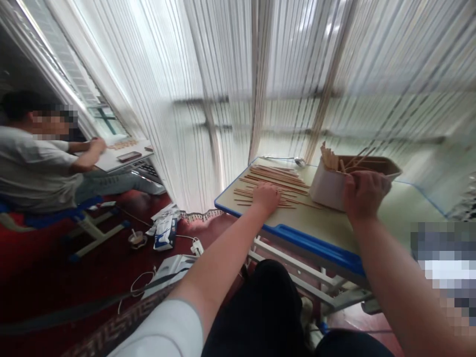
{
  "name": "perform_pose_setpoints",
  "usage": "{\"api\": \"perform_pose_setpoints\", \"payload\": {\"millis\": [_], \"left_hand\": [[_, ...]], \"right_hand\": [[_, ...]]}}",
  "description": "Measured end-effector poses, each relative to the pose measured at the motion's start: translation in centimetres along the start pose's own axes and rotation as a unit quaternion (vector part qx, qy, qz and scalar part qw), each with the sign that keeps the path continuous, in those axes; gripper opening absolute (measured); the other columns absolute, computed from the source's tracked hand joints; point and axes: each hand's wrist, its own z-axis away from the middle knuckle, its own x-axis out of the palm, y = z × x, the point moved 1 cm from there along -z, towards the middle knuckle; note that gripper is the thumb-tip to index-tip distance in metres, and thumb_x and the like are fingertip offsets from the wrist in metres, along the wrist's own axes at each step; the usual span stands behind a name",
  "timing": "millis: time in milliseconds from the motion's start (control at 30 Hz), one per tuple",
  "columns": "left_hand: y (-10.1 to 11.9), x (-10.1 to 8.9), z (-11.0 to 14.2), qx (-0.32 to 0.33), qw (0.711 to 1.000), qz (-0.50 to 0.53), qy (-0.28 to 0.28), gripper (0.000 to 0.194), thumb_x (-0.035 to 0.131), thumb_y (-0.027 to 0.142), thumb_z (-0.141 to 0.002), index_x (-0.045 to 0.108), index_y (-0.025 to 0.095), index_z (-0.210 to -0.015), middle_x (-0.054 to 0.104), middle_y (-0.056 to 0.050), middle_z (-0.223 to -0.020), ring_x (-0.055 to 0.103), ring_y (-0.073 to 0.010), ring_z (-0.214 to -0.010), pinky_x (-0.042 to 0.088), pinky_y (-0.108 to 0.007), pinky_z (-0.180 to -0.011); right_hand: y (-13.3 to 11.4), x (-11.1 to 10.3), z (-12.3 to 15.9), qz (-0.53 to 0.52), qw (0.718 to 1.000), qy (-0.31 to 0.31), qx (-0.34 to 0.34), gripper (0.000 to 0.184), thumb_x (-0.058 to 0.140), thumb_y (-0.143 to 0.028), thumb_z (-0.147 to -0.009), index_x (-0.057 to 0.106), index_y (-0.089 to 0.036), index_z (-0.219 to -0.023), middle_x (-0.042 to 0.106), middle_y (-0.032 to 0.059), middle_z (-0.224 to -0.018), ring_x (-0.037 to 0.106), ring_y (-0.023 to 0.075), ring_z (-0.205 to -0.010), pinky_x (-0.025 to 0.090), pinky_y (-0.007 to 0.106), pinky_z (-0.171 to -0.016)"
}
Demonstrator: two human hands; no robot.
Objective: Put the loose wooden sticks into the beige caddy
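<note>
Left of the box (327, 191) on the bench (316, 225), my L hand (266, 198) curls over loose sticks (275, 174); R hand (366, 193) on box's near side, w/ more sticks (330, 159) inside. Fingers bent, tips hidden, can't tell if pinching.

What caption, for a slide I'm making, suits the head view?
Left hand over thin sticks spread on a desk; right hand touching a pale box.

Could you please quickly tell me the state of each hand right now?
Left hand: over the thin sticks; whether it grips any cannot be told.
Right hand: curled against the container; whether closed on it cannot be told.
</note>
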Motion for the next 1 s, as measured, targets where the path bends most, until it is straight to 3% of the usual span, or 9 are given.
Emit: {"api": "perform_pose_setpoints", "payload": {"millis": [133, 367, 500, 633, 833, 1000], "left_hand": [[0.5, 0.5, -0.3, 0.009, 0.999, -0.021, -0.030, 0.027, 0.045, 0.029, -0.085, 0.065, 0.016, -0.098, 0.064, -0.010, -0.103, 0.052, -0.0256, -0.104, 0.041, -0.041, -0.086], [0.6, 0.5, -0.1, 0.030, 0.998, -0.040, -0.031, 0.028, 0.043, 0.029, -0.086, 0.063, 0.018, -0.103, 0.060, -0.011, -0.108, 0.051, -0.0272, -0.104, 0.041, -0.044, -0.084], [0.5, 0.6, -0.1, 0.043, 0.998, -0.040, -0.037, 0.028, 0.041, 0.029, -0.088, 0.061, 0.021, -0.105, 0.058, -0.010, -0.111, 0.050, -0.0277, -0.106, 0.040, -0.046, -0.084], [0.4, 0.9, -0.3, 0.042, 0.998, -0.035, -0.043, 0.030, 0.038, 0.030, -0.089, 0.059, 0.020, -0.108, 0.057, -0.010, -0.112, 0.049, -0.0268, -0.106, 0.041, -0.045, -0.085], [0.7, 1.0, -0.3, 0.041, 0.998, -0.038, -0.039, 0.027, 0.037, 0.028, -0.091, 0.059, 0.020, -0.105, 0.059, -0.009, -0.110, 0.051, -0.0245, -0.105, 0.041, -0.042, -0.086], [0.7, 0.8, -0.3, 0.056, 0.997, -0.035, -0.034, 0.027, 0.038, 0.022, -0.090, 0.059, 0.022, -0.106, 0.059, -0.008, -0.110, 0.051, -0.0227, -0.104, 0.040, -0.040, -0.086]], "right_hand": [[-0.1, -0.1, 0.0, -0.005, 0.999, -0.030, 0.018, 0.027, 0.040, -0.040, -0.085, 0.056, -0.018, -0.081, 0.060, 0.0133, -0.086, 0.045, 0.0238, -0.094, 0.028, 0.037, -0.092], [0.5, 0.5, 0.3, -0.016, 0.999, -0.032, 0.035, 0.021, 0.046, -0.040, -0.080, 0.054, -0.021, -0.079, 0.059, 0.0131, -0.084, 0.046, 0.0252, -0.094, 0.028, 0.040, -0.090], [0.7, 0.8, 0.3, -0.008, 1.000, -0.006, 0.011, 0.025, 0.043, -0.042, -0.081, 0.056, -0.020, -0.079, 0.060, 0.0131, -0.082, 0.047, 0.0255, -0.091, 0.031, 0.040, -0.089], [0.2, 0.2, 0.1, 0.006, 1.000, 0.024, -0.009, 0.033, 0.039, -0.045, -0.083, 0.058, -0.019, -0.078, 0.060, 0.0115, -0.079, 0.048, 0.0240, -0.087, 0.033, 0.037, -0.088], [-0.8, -0.9, -0.2, 0.008, 0.999, -0.026, 0.019, 0.036, 0.034, -0.044, -0.086, 0.059, -0.018, -0.081, 0.060, 0.0110, -0.084, 0.047, 0.0223, -0.091, 0.034, 0.037, -0.090], [-0.9, -1.1, -0.4, 0.006, 1.000, -0.012, 0.014, 0.038, 0.034, -0.045, -0.087, 0.060, -0.018, -0.079, 0.061, 0.0112, -0.082, 0.048, 0.0226, -0.090, 0.033, 0.035, -0.091]]}}
